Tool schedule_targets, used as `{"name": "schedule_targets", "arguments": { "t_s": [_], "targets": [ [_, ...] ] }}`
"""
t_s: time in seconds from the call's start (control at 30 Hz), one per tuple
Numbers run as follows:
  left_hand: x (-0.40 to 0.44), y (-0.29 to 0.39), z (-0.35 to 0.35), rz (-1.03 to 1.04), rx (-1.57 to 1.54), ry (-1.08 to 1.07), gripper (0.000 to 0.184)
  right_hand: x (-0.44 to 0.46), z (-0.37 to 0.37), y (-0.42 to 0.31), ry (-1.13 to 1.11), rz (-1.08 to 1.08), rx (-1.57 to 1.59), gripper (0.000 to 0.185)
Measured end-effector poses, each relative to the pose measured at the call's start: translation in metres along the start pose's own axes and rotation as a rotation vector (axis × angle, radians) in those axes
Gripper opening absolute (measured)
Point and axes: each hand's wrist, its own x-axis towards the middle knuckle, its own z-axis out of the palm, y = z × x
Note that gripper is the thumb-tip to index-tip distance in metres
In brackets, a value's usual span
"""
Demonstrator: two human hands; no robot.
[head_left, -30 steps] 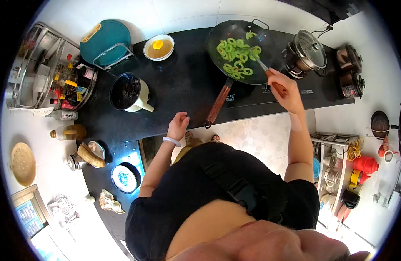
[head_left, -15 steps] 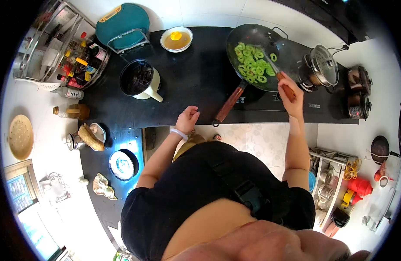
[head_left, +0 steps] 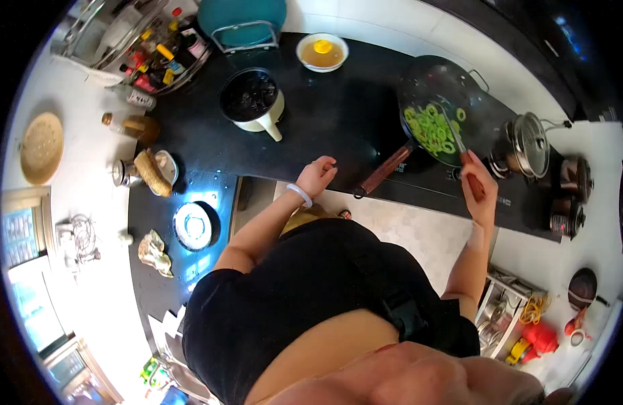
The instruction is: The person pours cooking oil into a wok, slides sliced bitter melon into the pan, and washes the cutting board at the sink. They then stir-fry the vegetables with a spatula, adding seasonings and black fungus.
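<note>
My right hand (head_left: 479, 187) is closed around the wooden handle of a spatula (head_left: 456, 136). The spatula's metal end is among sliced green rings (head_left: 429, 128), apparently vegetable, in a dark wok (head_left: 429, 77). The wok sits on the cooktop at the right, its wooden handle (head_left: 385, 169) pointing toward me. Above the counter's front edge, my left hand (head_left: 316, 176) is empty, with fingers loosely bent and slightly apart. A white band circles that wrist. The wok handle's end is the nearest thing to this hand.
A cream-handled pot (head_left: 276, 111) with dark contents and a bowl of yellowish liquid (head_left: 334, 63) stand on the black counter (head_left: 325, 111). A glass-lidded pot (head_left: 529, 143) is right of the wok. Bottles (head_left: 164, 55) fill the left rack. A plate (head_left: 192, 225) lies on the side counter.
The view has turned, so the wok appears farther right and lower. The green rings are bunched more closely together, and the spatula has moved among them. My right hand keeps hold of it.
</note>
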Motion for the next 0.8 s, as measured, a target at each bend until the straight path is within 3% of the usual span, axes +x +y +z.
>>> {"name": "schedule_targets", "arguments": {
  "t_s": [0.1,0.2,0.33,0.43,0.53,0.63,0.73,0.8],
  "targets": [
    [-0.001,-0.015,-0.005,-0.026,-0.036,0.021,0.028,-0.006,-0.019,-0.026,-0.095,0.080,-0.055,0.025],
    [-0.004,-0.023,-0.017,-0.069,-0.018,0.181,0.025,-0.014,-0.026,-0.027,-0.009,0.140,0.085,0.025],
    [0.005,-0.045,-0.036,-0.246,-0.387,0.364,0.020,-0.017,-0.008,0.003,0.022,-0.004,-0.138,0.019],
    [0.013,-0.055,-0.053,-0.302,-0.554,0.496,0.019,-0.043,0.009,0.063,0.009,0.073,0.083,0.017],
    [0.015,-0.058,-0.066,-0.286,-0.637,0.592,0.017,-0.064,0.026,0.079,0.000,0.103,0.305,0.018],
    [0.011,-0.063,-0.073,-0.284,-0.659,0.639,0.016,-0.089,0.037,0.091,-0.070,0.009,-0.021,0.026],
    [0.004,-0.069,-0.080,-0.312,-0.675,0.707,0.016,-0.102,0.044,0.091,-0.034,0.281,0.141,0.029],
    [0.001,-0.072,-0.084,-0.329,-0.679,0.748,0.016,-0.094,0.049,0.075,-0.029,0.243,0.013,0.027]
  ]
}}
